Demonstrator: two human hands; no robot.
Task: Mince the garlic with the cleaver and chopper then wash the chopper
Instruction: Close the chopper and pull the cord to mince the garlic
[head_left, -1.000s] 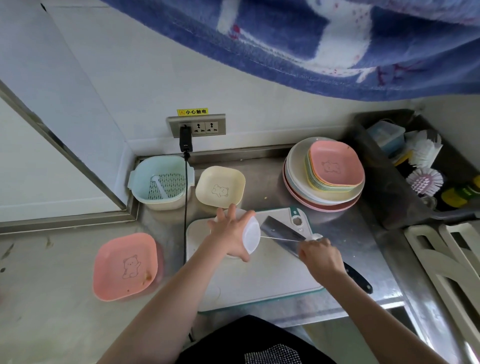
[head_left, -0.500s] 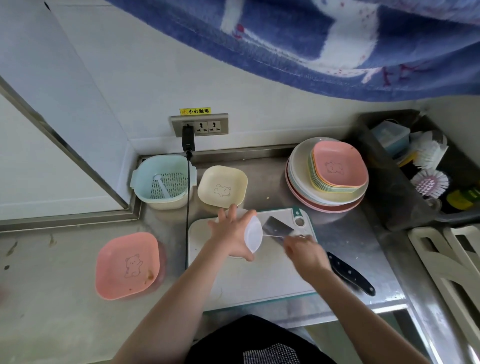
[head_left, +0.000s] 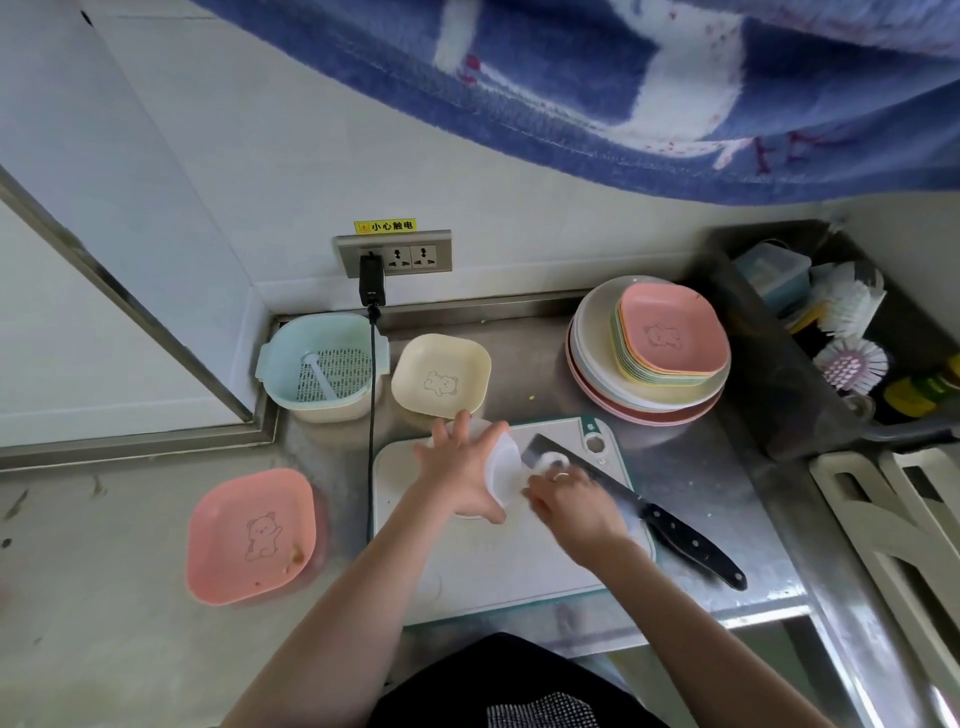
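**Pull ring drawn back to the chopper; cleaver flat on the board**

Drawn in since half a second ago: right hand (head_left: 571, 506), now close against the chopper (head_left: 501, 475), cord run shorter than a second ago. Fingers curled near a small white ring (head_left: 555, 461) just beside the chopper's lid; whether pinched or merely touched, cannot tell through the blur. Left hand (head_left: 460, 467) clamped over the white chopper, fingers spread across its top, thumb down the near side, holding it tipped on the cutting board (head_left: 514, 566). Garlic not visible, presumably hidden inside the chopper or too small to make out.

Cleaver (head_left: 644, 512) lying flat across the board's far right corner, blade partly under the right hand, black riveted handle out over the steel bench (head_left: 691, 478).

Behind the board: cream square dish (head_left: 441, 376) with a bear drawing, touching or just short of the left fingertips. Left of that, pale blue strainer basket (head_left: 322, 366) in the corner, black cable (head_left: 372, 415) running down beside it from a plug in the wall socket (head_left: 395, 254). Pink bear dish (head_left: 252, 535) on the bench well left of the board. Stack of plates (head_left: 649, 353) topped with a pink dish at the back right. Dark tub (head_left: 769, 374) with brushes further right. Blue and white cloth (head_left: 623, 78) hanging overhead.
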